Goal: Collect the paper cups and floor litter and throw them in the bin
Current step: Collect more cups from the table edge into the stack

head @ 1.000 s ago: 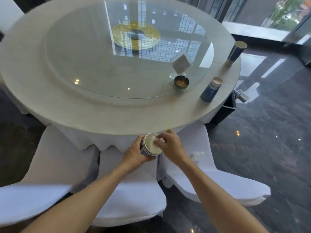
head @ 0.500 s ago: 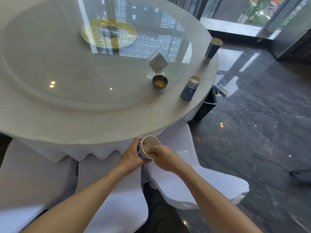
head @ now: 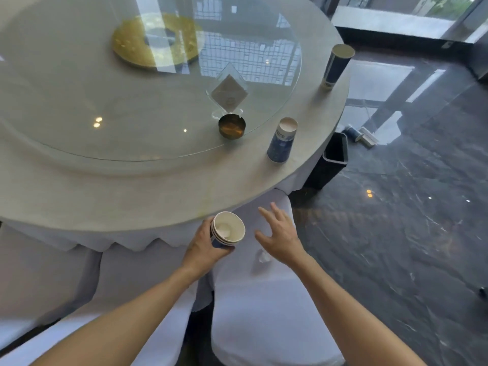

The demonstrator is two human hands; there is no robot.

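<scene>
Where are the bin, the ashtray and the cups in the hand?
bin [head: 333, 162]: head view, on its dark side wall below the rim.
ashtray [head: 231, 127]: head view, on its brassy bowl.
cups [head: 228, 229]: head view, inside the top cup of the stack.

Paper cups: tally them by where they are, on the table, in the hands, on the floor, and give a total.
On the table: 2, the near cup and the far cup.
In the hands: 1 nested stack, held by the left hand; about 3 rims show, the exact number is unclear. The right hand is empty.
On the floor: 1 floor cup beyond the bin.
Total: 3 single cups plus 1 stack.
</scene>
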